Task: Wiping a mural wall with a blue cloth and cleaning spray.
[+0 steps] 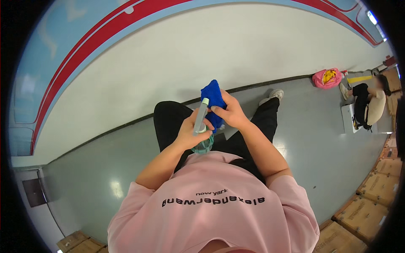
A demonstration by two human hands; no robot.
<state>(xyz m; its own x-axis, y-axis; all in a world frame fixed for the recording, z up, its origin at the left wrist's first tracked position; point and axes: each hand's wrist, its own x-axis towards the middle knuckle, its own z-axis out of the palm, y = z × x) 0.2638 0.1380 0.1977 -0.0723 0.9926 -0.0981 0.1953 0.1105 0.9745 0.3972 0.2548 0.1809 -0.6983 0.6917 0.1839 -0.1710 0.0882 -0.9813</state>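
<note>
My left hand (188, 131) is closed around the neck of a spray bottle (203, 145) with a grey trigger head and a clear green body. The bottle's pale nozzle tip points away from me, up against a blue cloth (214, 95). That cloth hangs folded from my right hand (230, 111), which pinches it between thumb and fingers. Both hands are close together above my lap. Part of the cloth's lower end is hidden behind the bottle and my left fingers.
A white wall (168, 55) with a red and blue band rises ahead of me. At the right, a pink bag (328, 79) with yellow contents lies by the wall, near a seated person (373, 105) and a white box (348, 118). Stacked cartons (356, 215) line the right edge.
</note>
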